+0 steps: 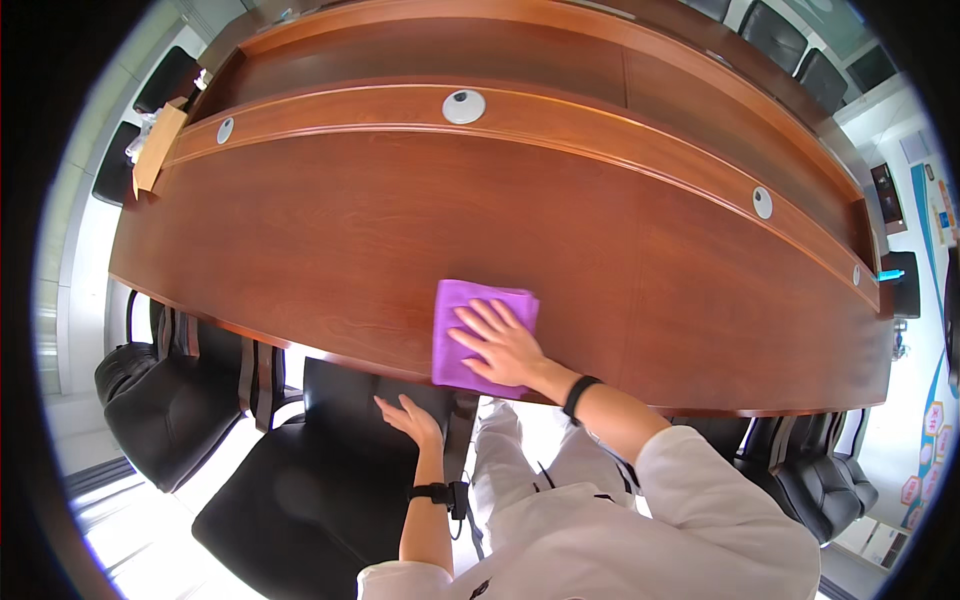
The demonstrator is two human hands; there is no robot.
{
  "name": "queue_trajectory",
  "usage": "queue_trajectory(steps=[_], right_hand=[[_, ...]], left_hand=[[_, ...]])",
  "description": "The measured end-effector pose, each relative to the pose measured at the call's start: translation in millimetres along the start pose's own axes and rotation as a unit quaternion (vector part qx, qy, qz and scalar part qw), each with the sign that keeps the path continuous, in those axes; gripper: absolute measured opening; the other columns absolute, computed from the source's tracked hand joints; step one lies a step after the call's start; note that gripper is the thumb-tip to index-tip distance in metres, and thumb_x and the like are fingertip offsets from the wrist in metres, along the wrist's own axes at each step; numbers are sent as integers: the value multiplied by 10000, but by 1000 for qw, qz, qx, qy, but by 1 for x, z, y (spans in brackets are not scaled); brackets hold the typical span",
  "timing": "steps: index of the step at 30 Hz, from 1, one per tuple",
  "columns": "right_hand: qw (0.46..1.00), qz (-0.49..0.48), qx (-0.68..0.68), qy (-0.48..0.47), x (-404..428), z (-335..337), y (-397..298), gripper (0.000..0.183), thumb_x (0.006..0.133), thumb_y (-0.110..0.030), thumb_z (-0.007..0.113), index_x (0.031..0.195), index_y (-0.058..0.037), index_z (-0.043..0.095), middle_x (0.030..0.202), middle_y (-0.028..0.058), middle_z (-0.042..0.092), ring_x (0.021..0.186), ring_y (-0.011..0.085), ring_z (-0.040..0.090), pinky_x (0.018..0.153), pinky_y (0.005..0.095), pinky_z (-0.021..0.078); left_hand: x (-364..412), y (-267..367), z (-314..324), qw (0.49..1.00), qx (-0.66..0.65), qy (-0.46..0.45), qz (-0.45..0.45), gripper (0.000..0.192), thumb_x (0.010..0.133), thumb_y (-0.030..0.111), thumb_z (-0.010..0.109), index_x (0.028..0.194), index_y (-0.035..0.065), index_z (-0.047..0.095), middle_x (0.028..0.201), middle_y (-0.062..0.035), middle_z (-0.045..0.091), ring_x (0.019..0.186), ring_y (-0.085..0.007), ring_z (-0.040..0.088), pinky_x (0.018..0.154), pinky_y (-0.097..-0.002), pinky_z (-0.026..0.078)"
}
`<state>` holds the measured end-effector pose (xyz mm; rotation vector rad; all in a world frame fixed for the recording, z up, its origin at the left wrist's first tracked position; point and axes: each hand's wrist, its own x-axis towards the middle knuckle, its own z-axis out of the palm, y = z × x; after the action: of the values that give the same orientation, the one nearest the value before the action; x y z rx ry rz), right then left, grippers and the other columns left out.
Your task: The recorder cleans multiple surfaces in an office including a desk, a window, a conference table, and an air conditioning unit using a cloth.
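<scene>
A folded purple cloth point(450, 352) lies flat at the near edge of a long polished wooden conference table point(360, 217). My right hand point(499, 345) presses on the cloth from above, palm down and fingers spread. Below the table edge, my left hand point(412, 421) hangs in the air over a black leather chair point(315, 465). Its fingers are apart and nothing is in it. Each wrist wears a black band, and the left one carries a small black device point(457, 499).
A raised wooden ledge with white round grommets point(463, 106) runs across the table's middle, with a sunken trough point(450, 52) beyond. A light wooden box point(159, 146) stands at the far left end. A blue object point(891, 275) rests at the right end. Black chairs point(814, 480) line the near side.
</scene>
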<state>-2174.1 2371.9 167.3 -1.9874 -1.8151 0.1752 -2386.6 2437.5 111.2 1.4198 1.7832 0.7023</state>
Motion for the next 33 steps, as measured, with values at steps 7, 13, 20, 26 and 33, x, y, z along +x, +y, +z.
queue_trajectory(steps=[7, 13, 20, 26, 33], right_hand=[[968, 220, -117, 14, -201, -94, 85, 497, 835, -358, 570, 1283, -155, 497, 1436, 137, 334, 1330, 361, 277, 1083, 528, 199], [876, 440, -192, 52, -372, -141, 128, 543, 841, -302, 545, 1333, -94, 447, 1451, 171, 304, 1353, 376, 230, 1108, 518, 137], [865, 455, -201, -58, -382, -152, 140, 599, 862, -298, 505, 1394, -79, 340, 1488, 187, 206, 1376, 412, 139, 1102, 564, 91], [965, 142, -141, -167, -204, -79, 59, 608, 794, -352, 582, 1327, -99, 433, 1437, 236, 266, 1341, 452, 191, 1075, 599, 138], [984, -93, -18, -154, 85, 27, -41, 523, 842, -364, 533, 1326, -173, 474, 1451, 151, 311, 1342, 390, 244, 1090, 564, 152]], left_hand=[[-37, -20, 67, 965, -215, -76, -129, 652, 975, 457, 287, 1461, 49, 135, 1520, -152, 134, 1376, -305, 194, 1113, -386, 164], [-65, 4, 89, 844, -319, -149, -406, 987, 739, 851, 213, 1464, 182, 192, 1512, -83, 193, 1363, -293, 199, 1065, -455, 177], [-73, -13, 71, 876, -290, -204, -328, 1045, 701, 886, 236, 1448, 154, 206, 1469, -90, 260, 1308, -316, 293, 1062, -476, 181], [-65, -60, 47, 839, -266, -405, -248, 849, 866, 718, 274, 1445, 101, 198, 1375, -100, 399, 1286, -246, 350, 1054, -430, 248], [-43, -24, 23, 846, -287, -395, -214, 873, 757, 101, 750, 1419, 49, 184, 1165, -151, 515, 1029, -238, 552, 899, -356, 464]])
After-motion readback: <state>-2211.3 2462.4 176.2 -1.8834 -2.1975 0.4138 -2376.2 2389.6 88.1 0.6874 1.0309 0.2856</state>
